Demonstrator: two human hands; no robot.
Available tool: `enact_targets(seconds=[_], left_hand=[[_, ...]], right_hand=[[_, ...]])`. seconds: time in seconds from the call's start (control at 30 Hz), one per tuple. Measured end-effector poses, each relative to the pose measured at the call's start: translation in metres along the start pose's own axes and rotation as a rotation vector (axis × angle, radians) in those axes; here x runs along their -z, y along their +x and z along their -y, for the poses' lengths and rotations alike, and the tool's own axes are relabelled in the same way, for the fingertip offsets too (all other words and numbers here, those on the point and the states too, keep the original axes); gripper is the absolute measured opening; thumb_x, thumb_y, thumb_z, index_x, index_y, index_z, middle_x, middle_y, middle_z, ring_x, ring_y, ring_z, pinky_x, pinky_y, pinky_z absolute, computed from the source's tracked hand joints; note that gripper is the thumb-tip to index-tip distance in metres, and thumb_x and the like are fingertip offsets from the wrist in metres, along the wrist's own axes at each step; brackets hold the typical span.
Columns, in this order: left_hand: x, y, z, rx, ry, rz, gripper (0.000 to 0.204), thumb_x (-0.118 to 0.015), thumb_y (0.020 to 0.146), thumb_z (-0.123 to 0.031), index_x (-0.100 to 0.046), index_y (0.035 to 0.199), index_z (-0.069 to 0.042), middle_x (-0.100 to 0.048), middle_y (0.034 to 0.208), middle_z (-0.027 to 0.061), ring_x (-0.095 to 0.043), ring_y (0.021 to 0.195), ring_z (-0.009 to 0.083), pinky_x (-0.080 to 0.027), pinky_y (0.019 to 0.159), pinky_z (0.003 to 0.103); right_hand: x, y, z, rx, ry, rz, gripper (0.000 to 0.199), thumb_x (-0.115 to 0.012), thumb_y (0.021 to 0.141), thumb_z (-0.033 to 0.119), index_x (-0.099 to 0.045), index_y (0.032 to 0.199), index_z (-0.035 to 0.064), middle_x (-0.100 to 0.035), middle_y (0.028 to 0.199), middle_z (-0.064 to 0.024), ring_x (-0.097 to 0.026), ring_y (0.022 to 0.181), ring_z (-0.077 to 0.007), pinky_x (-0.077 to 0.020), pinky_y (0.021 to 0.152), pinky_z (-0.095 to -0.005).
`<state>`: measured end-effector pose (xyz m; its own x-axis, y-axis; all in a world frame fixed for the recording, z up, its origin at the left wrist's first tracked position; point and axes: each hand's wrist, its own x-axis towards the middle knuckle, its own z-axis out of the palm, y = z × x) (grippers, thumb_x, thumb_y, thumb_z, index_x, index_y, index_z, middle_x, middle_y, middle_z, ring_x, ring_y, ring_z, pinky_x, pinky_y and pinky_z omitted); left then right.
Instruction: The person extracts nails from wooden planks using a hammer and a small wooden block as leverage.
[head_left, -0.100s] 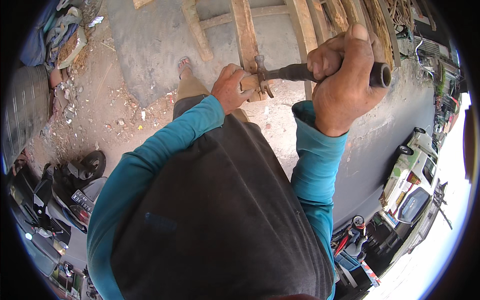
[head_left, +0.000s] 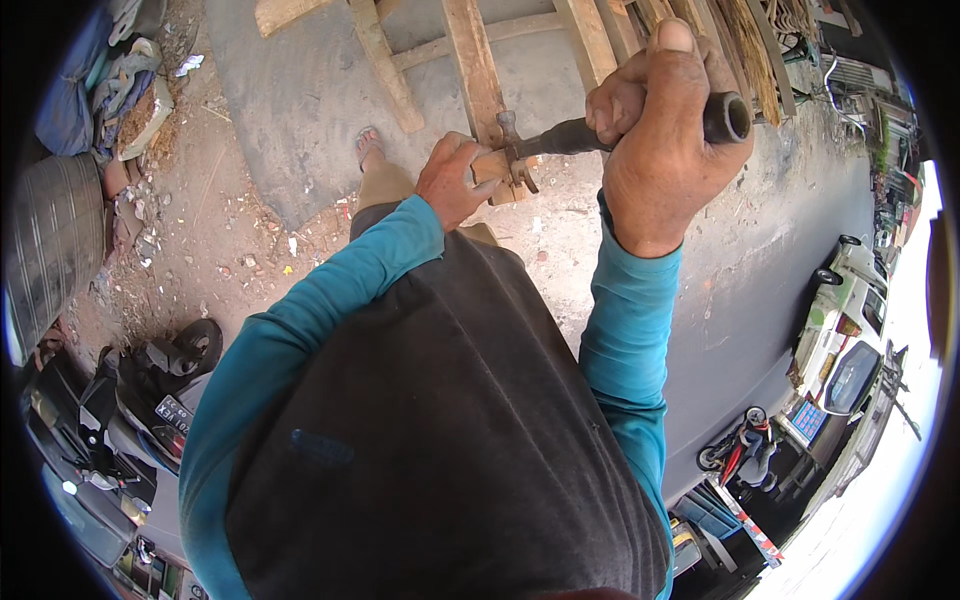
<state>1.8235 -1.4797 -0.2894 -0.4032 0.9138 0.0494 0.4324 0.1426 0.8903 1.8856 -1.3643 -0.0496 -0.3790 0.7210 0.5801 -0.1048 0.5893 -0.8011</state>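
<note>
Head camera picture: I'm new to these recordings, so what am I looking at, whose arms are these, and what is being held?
The camera sits on a person's head and looks down, so the dark shirt and teal sleeves are the wearer's own. Its fisheye lens bends straight edges near the rim. The right hand grips the dark handle of a claw hammer, fingers wrapped around it. The left hand holds the end of a wooden plank where the hammer head meets it. More planks lie on the concrete ground. Parked motorbikes and a vehicle show at the edges.
</note>
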Motion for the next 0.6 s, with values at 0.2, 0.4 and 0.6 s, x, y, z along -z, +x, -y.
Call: enact_targets(seconds=[0.2, 0.4, 0.6], left_hand=[[-0.008, -0.008, -0.021, -0.034, -0.08, -0.06, 0.044, -0.082, 0.077, -0.017, -0.063, 0.114, -0.003, -0.054, 0.112, 0.0163, -0.059, 0.103, 0.0323, -0.05, 0.09, 0.041], [0.001, 0.013, -0.029, 0.091, -0.043, -0.018, 0.044, -0.081, 0.079, -0.02, -0.062, 0.116, -0.005, -0.052, 0.114, 0.0162, -0.059, 0.106, 0.0357, -0.05, 0.092, 0.042], [0.007, 0.023, -0.024, 0.08, -0.005, 0.019, 0.047, -0.081, 0.08, -0.024, -0.062, 0.117, -0.004, -0.055, 0.114, 0.018, -0.059, 0.106, 0.0356, -0.05, 0.093, 0.042]], right_hand=[[0.032, -0.028, 0.055, -0.224, 0.064, -0.067, 0.034, -0.051, 0.104, 0.018, -0.047, 0.073, 0.0054, -0.048, 0.053, -0.0046, -0.042, 0.046, -0.0087, -0.0352, 0.043, -0.0268], [-0.004, 0.049, -0.014, -0.021, -0.134, 0.058, 0.036, -0.06, 0.101, 0.024, -0.05, 0.071, 0.0052, -0.045, 0.057, -0.0007, -0.041, 0.048, -0.0096, -0.0358, 0.048, -0.0284], [-0.029, 0.073, -0.001, -0.141, -0.254, 0.059, 0.032, -0.062, 0.094, 0.016, -0.056, 0.07, -0.0034, -0.054, 0.058, -0.0153, -0.051, 0.051, -0.022, -0.04, 0.052, -0.0386]])
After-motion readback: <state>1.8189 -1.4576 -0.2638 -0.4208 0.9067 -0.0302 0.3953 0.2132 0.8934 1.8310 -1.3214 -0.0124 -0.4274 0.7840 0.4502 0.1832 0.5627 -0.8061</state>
